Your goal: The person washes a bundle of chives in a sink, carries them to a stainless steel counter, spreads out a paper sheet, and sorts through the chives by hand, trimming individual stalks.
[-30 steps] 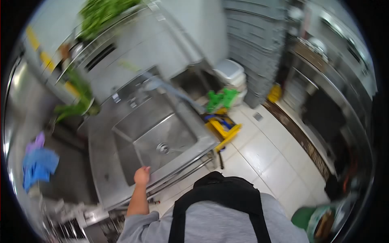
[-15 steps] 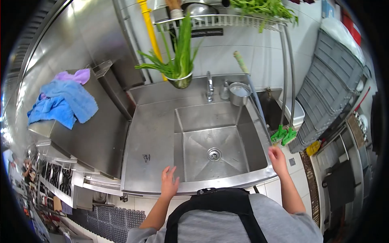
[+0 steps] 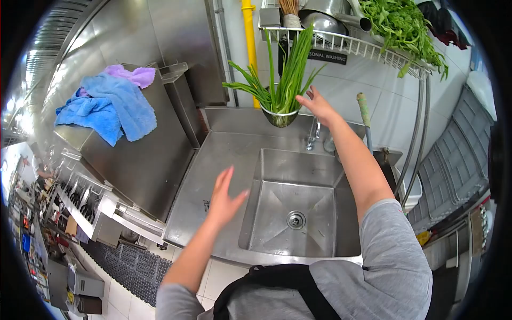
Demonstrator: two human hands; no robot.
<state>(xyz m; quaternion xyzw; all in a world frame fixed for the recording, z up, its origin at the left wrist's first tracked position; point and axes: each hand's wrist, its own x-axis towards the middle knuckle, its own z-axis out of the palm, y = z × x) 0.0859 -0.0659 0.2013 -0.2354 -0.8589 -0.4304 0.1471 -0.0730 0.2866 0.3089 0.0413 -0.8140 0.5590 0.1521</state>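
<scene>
A bunch of green onions [image 3: 285,88] stands upright in a round metal container [image 3: 281,118] at the back of the steel counter. My right hand [image 3: 316,105] is raised just right of the container, fingers apart and holding nothing; I cannot tell whether a fingertip touches it. Over the drainboard [image 3: 218,152], my left hand [image 3: 225,198] is open, thumb spread from the fingers. The sink [image 3: 298,197] lies between my arms, its drain [image 3: 296,219] showing. Behind my right forearm, the faucet [image 3: 313,134] is partly visible.
Blue cloths [image 3: 114,106] and a purple cloth [image 3: 130,76] lie on a steel box at left. Above hangs a wire rack [image 3: 368,48] with metal bowls [image 3: 325,24] and leafy greens [image 3: 402,34]. Hoses [image 3: 421,138], a taped handle [image 3: 364,109] and grey crates [image 3: 458,154] are at right.
My right hand has moved from the sink's front right corner up to the green onions. My left hand has risen farther over the counter, and the view has shifted.
</scene>
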